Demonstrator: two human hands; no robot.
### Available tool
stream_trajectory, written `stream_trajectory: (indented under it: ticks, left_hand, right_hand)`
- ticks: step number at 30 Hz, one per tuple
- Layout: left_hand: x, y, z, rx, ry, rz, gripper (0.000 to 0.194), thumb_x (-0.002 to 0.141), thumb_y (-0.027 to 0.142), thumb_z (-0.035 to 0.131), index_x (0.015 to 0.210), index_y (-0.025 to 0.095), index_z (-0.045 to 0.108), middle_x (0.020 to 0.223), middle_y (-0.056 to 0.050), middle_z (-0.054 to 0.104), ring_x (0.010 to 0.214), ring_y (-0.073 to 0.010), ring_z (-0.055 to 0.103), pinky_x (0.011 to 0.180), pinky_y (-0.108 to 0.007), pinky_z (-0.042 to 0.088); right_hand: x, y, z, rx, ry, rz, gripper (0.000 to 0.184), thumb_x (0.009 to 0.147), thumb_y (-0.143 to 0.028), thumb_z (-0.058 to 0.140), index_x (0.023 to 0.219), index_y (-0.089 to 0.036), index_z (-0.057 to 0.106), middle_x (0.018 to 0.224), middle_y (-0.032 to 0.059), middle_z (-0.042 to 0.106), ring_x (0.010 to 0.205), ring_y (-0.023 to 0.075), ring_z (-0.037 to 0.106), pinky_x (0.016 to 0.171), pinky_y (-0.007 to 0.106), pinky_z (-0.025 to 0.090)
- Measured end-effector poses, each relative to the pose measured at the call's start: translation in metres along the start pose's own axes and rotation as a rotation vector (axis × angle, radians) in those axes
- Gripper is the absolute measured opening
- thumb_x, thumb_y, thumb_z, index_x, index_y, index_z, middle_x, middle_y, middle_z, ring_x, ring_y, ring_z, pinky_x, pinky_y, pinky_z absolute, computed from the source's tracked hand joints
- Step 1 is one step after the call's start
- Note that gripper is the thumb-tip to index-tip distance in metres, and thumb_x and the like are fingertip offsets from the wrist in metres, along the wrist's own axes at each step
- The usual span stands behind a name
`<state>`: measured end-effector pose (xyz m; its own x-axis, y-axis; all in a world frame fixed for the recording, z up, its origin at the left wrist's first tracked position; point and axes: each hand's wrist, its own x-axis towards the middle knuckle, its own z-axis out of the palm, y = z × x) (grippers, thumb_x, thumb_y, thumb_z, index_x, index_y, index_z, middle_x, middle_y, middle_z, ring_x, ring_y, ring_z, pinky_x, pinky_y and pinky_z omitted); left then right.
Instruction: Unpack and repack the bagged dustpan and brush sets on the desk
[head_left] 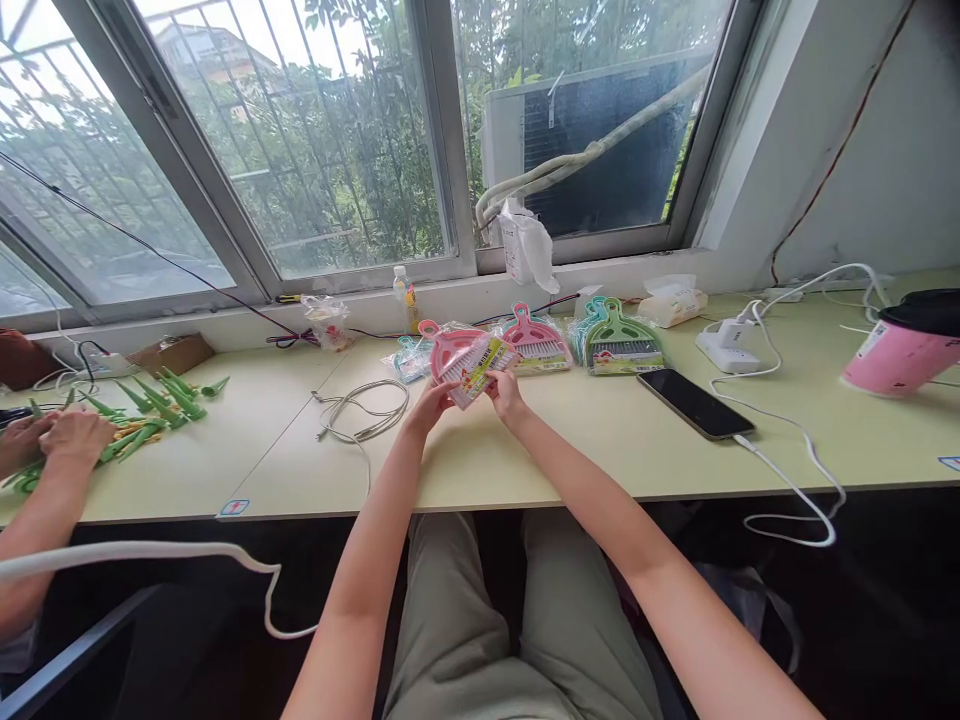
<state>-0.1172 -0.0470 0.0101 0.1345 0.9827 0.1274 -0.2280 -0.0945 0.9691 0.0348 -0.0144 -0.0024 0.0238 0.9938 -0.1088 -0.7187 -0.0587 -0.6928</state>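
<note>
Both of my hands grip a pink mini dustpan and brush set in clear plastic wrap, held tilted just above the table. My left hand is closed on its lower left edge, and my right hand pinches its right side. A yellow-green label crosses the front over white bristles. Behind it on the table lie another wrapped pink set, a green set with dark bristles, and a partly hidden light blue set.
A coiled cable lies left of my hands. To the right are a phone on a charging cord, a power strip, a tissue pack and a pink cup. At far left, another person's hands handle green plant pieces.
</note>
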Motion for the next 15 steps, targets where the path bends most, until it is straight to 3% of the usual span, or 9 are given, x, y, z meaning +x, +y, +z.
stream_trajectory:
  ticks: [2,5,9,11,13,15]
  left_hand:
    - [0.0009,-0.0009,-0.0018,0.013,0.016,0.016,0.059,0.067,0.027,0.081,0.121,0.014,0.062,0.112,-0.011,0.073,0.087,-0.019,0.07,0.069,-0.026,0.055]
    - [-0.0008,-0.0004,-0.0008,0.036,-0.008,0.03,0.063,0.072,0.039,0.08,0.126,0.015,0.06,0.113,-0.012,0.072,0.09,-0.021,0.07,0.072,-0.029,0.056]
    - [-0.0027,0.0019,0.0048,0.058,0.002,0.088,0.091,0.073,0.051,0.081,0.149,0.022,0.041,0.128,-0.015,0.066,0.107,-0.0272,0.068,0.084,-0.038,0.058]
    - [-0.0022,0.0036,0.0067,0.123,0.124,0.1,0.108,0.074,0.049,0.082,0.16,0.027,0.02,0.141,-0.016,0.059,0.121,-0.0304,0.063,0.092,-0.043,0.056]
    - [-0.0017,0.0056,0.0073,0.291,0.349,0.152,0.109,0.081,0.049,0.077,0.163,0.03,0.007,0.155,-0.017,0.046,0.139,-0.0316,0.049,0.105,-0.047,0.049]
    - [-0.0022,0.007,0.0074,0.549,0.599,0.317,0.09,0.09,0.048,0.066,0.162,0.028,0.015,0.164,-0.016,0.033,0.151,-0.0297,0.033,0.116,-0.048,0.037]
  right_hand:
    - [0.0018,0.0001,0.0009,-0.01,0.002,0.006,0.019,0.071,-0.007,0.057,0.082,-0.022,0.054,0.08,-0.0034,0.069,0.069,0.0112,0.062,0.06,0.021,0.053]
    - [0.0023,-0.0006,0.0022,-0.02,-0.004,0.002,0.019,0.069,-0.008,0.056,0.08,-0.022,0.051,0.079,-0.0038,0.068,0.069,0.0104,0.061,0.062,0.021,0.052]
    - [-0.0002,0.0005,0.0037,-0.014,-0.007,-0.044,0.02,0.068,-0.01,0.056,0.083,-0.023,0.051,0.085,-0.0021,0.067,0.076,0.012,0.063,0.067,0.023,0.055]
    - [-0.0002,0.0025,0.0032,-0.018,0.0,-0.087,0.022,0.069,-0.012,0.055,0.087,-0.023,0.052,0.091,-0.0001,0.067,0.082,0.0134,0.065,0.071,0.024,0.056]
    - [0.0025,0.0045,0.0007,-0.049,0.022,-0.119,0.022,0.069,-0.014,0.054,0.089,-0.024,0.051,0.098,0.0022,0.067,0.088,0.0146,0.065,0.074,0.025,0.057]
    - [0.0079,0.0064,-0.0039,-0.117,0.052,-0.15,0.022,0.07,-0.016,0.053,0.091,-0.024,0.051,0.104,0.0043,0.066,0.091,0.0157,0.065,0.076,0.026,0.057]
